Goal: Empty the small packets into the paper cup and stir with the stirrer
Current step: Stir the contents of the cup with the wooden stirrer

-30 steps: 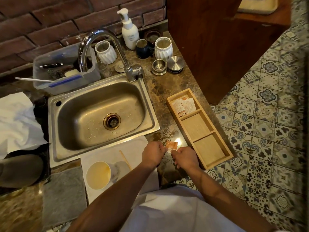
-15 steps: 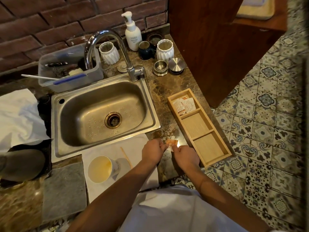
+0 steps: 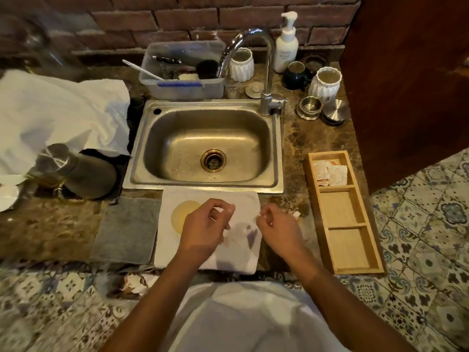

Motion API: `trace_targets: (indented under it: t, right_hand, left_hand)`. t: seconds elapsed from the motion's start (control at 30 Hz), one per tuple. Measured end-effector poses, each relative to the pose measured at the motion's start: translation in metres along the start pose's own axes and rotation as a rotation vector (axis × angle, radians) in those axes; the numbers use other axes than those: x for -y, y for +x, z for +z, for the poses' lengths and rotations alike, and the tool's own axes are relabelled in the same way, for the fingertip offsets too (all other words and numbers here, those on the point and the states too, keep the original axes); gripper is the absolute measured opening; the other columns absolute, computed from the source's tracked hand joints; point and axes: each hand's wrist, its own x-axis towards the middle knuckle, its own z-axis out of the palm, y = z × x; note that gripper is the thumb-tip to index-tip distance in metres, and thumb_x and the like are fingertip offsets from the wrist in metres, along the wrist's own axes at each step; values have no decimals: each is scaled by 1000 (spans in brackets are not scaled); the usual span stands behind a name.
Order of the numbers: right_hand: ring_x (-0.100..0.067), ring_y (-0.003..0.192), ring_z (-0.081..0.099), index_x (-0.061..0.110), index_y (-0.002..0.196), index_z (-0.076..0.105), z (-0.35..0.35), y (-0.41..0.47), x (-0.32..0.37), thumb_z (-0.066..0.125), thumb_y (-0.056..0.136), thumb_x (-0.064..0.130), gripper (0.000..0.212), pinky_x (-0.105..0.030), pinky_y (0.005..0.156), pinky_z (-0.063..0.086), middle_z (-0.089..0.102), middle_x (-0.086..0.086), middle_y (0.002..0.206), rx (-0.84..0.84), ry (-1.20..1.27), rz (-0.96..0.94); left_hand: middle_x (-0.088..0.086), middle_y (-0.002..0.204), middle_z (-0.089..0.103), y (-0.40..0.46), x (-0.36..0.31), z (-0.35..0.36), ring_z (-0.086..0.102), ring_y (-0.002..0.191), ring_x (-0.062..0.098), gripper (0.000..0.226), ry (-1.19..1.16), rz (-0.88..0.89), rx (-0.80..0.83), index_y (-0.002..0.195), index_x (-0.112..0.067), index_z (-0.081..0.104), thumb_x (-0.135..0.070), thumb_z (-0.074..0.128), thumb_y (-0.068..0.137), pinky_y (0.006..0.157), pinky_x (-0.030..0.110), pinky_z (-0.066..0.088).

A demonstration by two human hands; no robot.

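Both hands over the white cloth (image 3: 243, 199) at the counter's front edge, just below the sink (image 3: 206, 146). Left hand (image 3: 203, 229) has fingers curled, thumb and forefinger pinched near (image 3: 229, 208); frame is blurred, can't tell if anything is in the pinch. Right hand (image 3: 278, 227) also curled with fingertips pinched together, contents unclear. Cup (image 3: 181, 215) sits on the cloth's left part, yellowish inside, partly covered by the left hand. Scrap of torn packet (image 3: 295, 215) on the counter just right of the right hand. More packets (image 3: 330, 172) in the far compartment of the wooden tray (image 3: 355, 269) at the counter's right edge; other two compartments bare.
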Motion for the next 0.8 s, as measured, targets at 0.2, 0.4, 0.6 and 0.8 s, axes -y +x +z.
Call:
trace_targets:
  t: [0.2,0.4,0.6,0.8]
  right_hand:
    - [-19,91,69,26,121,59,32,14,22,63,93,41,32,-32,74,53,68,10,94,125,-139,-100]
    - [-18,110,68,30,140,49,53,15,35,61,94,41,49,-33,85,55,68,2,128,191,-336,-301]
    - [-25,107,68,34,134,54,69,16,48,54,98,41,37,-35,81,55,65,-2,123,249,-440,-388]
    - [-25,99,64,29,129,54,83,22,50,60,93,28,36,-36,76,55,59,-2,115,323,-579,-396]
  left_hand:
    - [2,71,71,-8,39,-41,61,53,12,7,-181,-60,-162,98,-31,67,-37,63,96,46,20,42]
    - [6,73,71,-13,70,-68,61,54,12,11,-217,-138,-275,100,-27,67,-35,60,98,47,21,44]
    - [-3,90,74,-5,94,-75,70,56,11,21,-140,-185,-307,114,-31,69,-40,60,97,54,28,52]
    - [-2,85,74,10,100,-70,70,53,13,25,-98,-196,-246,117,-25,71,-35,63,97,52,25,50]
